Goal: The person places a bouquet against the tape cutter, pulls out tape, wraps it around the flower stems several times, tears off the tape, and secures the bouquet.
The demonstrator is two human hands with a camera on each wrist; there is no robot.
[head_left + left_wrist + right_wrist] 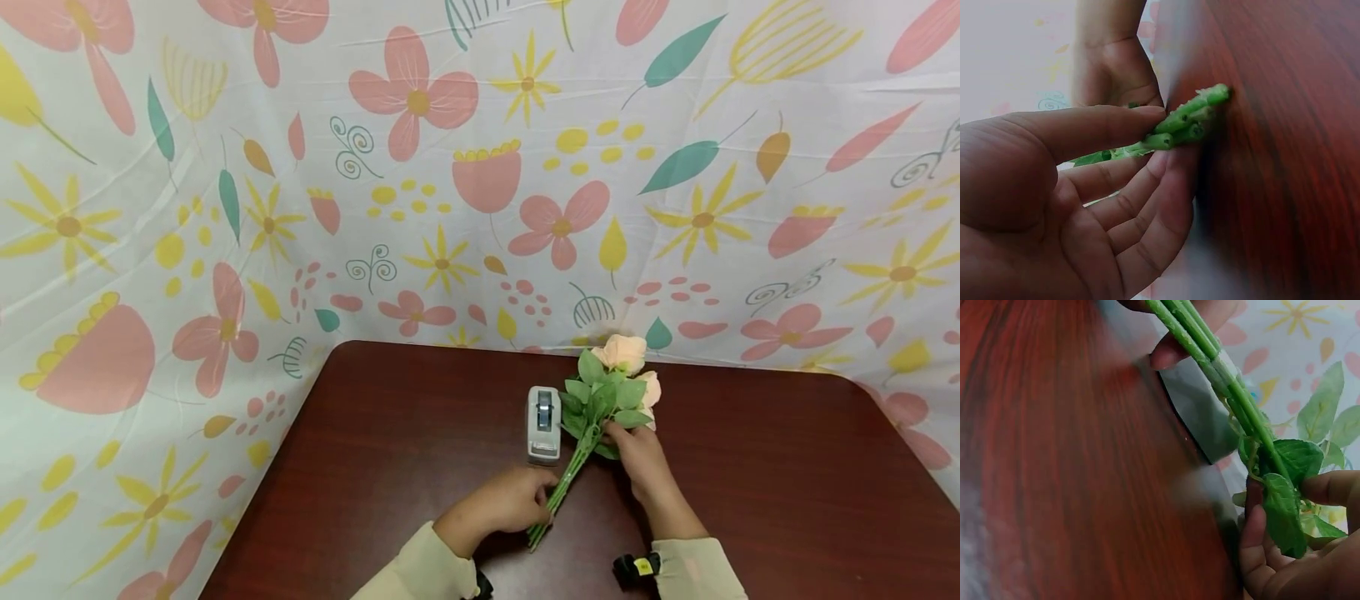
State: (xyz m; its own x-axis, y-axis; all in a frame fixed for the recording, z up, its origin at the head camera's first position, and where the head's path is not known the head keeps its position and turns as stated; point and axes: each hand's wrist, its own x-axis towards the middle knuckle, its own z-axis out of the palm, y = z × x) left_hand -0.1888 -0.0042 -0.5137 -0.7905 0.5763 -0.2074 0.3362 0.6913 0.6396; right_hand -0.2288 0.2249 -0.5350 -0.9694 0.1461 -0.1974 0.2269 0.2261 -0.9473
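Note:
A bunch of artificial flowers with peach blooms, green leaves and several green stems lies slantwise over the table, blooms toward the back. My left hand pinches the stems near their cut ends; in the left wrist view the thumb presses them against the fingers. My right hand grips the bunch higher up, just under the leaves, and its thumb and fingers close around the stems in the right wrist view. A band of clear tape wraps the stems between the two hands.
A white tape dispenser stands just left of the flowers. The dark red wooden table ends at the back against a floral-print curtain. A black strap with a yellow tag is by the right sleeve.

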